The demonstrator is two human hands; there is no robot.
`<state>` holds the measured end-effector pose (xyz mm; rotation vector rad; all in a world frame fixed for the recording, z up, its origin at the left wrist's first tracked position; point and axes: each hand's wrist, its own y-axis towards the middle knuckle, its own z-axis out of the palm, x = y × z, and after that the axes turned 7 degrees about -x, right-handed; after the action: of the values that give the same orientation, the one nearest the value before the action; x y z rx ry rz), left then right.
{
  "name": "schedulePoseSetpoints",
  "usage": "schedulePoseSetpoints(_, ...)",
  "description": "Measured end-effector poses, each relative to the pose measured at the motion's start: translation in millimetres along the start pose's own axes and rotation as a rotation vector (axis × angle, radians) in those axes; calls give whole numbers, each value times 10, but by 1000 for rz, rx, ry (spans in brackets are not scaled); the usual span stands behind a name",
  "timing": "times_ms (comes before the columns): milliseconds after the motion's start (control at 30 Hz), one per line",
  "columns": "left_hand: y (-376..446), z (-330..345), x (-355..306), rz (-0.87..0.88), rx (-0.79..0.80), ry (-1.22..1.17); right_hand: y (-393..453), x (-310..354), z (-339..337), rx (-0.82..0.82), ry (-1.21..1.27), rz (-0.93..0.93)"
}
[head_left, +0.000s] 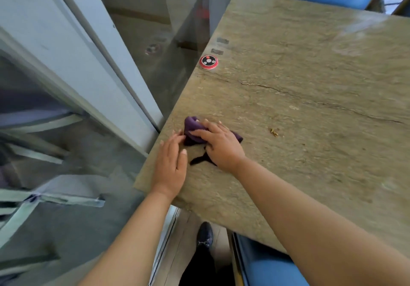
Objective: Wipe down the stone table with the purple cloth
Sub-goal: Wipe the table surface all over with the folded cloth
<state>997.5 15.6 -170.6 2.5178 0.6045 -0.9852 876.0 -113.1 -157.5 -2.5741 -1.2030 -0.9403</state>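
The stone table (pixel 310 90) is a tan, veined slab filling the right of the view. A bunched purple cloth (pixel 192 128) lies near its left edge. My right hand (pixel 218 144) presses down on the cloth, fingers spread over it. Flat on the stone just left of the cloth rests my left hand (pixel 170 163), fingers together, its fingertips touching the cloth's edge. A dark scrap (pixel 199 159) pokes out from under my right palm.
A round red call button (pixel 208 62) sits by the table's left edge, with two small grey stickers (pixel 219 46) beyond it. A small yellowish crumb (pixel 274 132) lies right of my hands. A glass wall runs along the left. Blue chairs (pixel 266 265) stand at the near and far sides.
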Motion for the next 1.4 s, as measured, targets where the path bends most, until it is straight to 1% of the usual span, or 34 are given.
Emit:
schedulePoseSetpoints(67, 51, -38, -27, -106, -32, -186, -260, 24, -52, 45, 93, -20)
schedulePoseSetpoints(100, 76, -49, -63, -154, -52, -231, -356, 17, -102, 72, 153, -7)
schedulePoseSetpoints(167, 104, -45, -179, -211, -101, -206, -495, 15, -247, 120, 311, 111)
schedulePoseSetpoints(200, 106, -30, -268, -190, -134, -150, -546, 18, -326, 112, 399, 186)
schedulePoseSetpoints(233, 97, 0, -370, -122, -153, -85, -596, 13, -403, 74, 470, 250)
schedulePoseSetpoints(267, 75, 44, -483, -14, -144, -21, -649, -6, -481, 10, 501, 302)
schedulePoseSetpoints(300, 47, 109, -590, 111, -102, 46, -710, -47, -550, -68, 484, 335)
schedulePoseSetpoints(333, 10, 196, -665, 232, -35, 130, -786, -125, -595, -143, 420, 362)
schedulePoseSetpoints(367, -41, 302, -709, 315, 47, 238, -875, -200, -640, -203, 333, 390)
schedulePoseSetpoints(433, -147, 483, -706, 347, 178, 457, -1071, -380, -663, -238, 148, 438)
schedulePoseSetpoints(500, -145, 569, -616, 328, 207, 531, -1252, -534, -601, -163, -55, 352)
schedulePoseSetpoints(567, 4, 565, -536, 281, 187, 565, -1336, -628, -520, -110, -195, 239)
schedulePoseSetpoints(600, 131, 538, -501, 219, 173, 595, -1337, -636, -510, -114, -213, 226)
schedulePoseSetpoints(700, 486, 458, -388, -58, 140, 676, -1308, -625, -501, -144, -232, 210)
schedulePoseSetpoints(733, 523, 439, -362, -98, 120, 688, -1305, -625, -495, -148, -235, 205)
schedulePoseSetpoints(800, 420, 440, -359, -118, 79, 673, -1302, -628, -492, -149, -245, 199)
schedulePoseSetpoints(900, -111, 461, -464, -86, 18, 593, -1300, -604, -503, -150, -251, 202)
schedulePoseSetpoints(933, -345, 436, -484, -46, 32, 574, -1298, -594, -503, -150, -255, 202)
schedulePoseSetpoints(1000, -726, 329, -424, 102, 99, 558, -1301, -582, -505, -159, -256, 205)
schedulePoseSetpoints(1067, -806, 171, -261, 212, 159, 555, -1303, -582, -500, -170, -250, 202)
schedulePoseSetpoints(1100, -739, 118, -174, 209, 155, 570, -1305, -586, -495, -176, -251, 200)
schedulePoseSetpoints(1133, -629, 83, -123, 164, 135, 592, -1305, -590, -490, -182, -252, 199)
schedulePoseSetpoints(1200, -347, 90, -130, 12, 76, 626, -1307, -605, -482, -189, -252, 198)
schedulePoseSetpoints(1300, -98, 204, -271, -170, 66, 645, -1326, -609, -482, -186, -245, 187)
schedulePoseSetpoints(1367, -173, 266, -368, -189, 83, 661, -1335, -598, -488, -174, -234, 186)
schedulePoseSetpoints(1400, -282, 297, -421, -152, 93, 664, -1333, -594, -494, -171, -227, 191)
